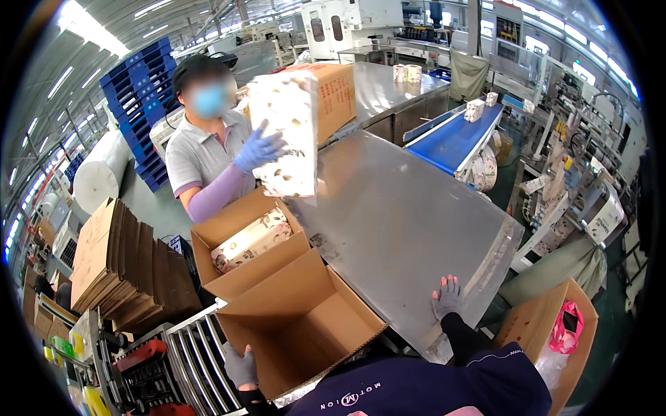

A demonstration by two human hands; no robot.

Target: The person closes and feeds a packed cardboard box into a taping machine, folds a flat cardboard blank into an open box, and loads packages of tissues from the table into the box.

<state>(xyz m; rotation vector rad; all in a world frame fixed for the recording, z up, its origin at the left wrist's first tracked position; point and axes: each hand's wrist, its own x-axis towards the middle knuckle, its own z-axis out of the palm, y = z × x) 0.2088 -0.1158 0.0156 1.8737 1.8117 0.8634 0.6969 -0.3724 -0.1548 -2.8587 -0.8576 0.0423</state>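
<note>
My left hand (241,366), in a grey glove with bare fingertips, holds the near left side of an open cardboard box (305,336); some of its fingers are hard to make out. Inside that box only bare cardboard shows. My right hand (447,298), gloved alike, rests with fingers spread on the metal table (402,208). Just beyond my box stands a second open cardboard box (253,267) with a flower-printed pack (251,240) in it. Across from me, a co-worker's blue-gloved hand (260,148) presses against a large flower-printed pack (288,139) held upright above that second box.
A roller conveyor (201,357) runs under my box. Flattened cartons (114,263) are stacked at left. A blue belt (454,142) carries small packs from the far right. Beside me at right, a carton (534,322) holds a pink bag (565,333). A closed carton (336,100) sits behind the raised pack.
</note>
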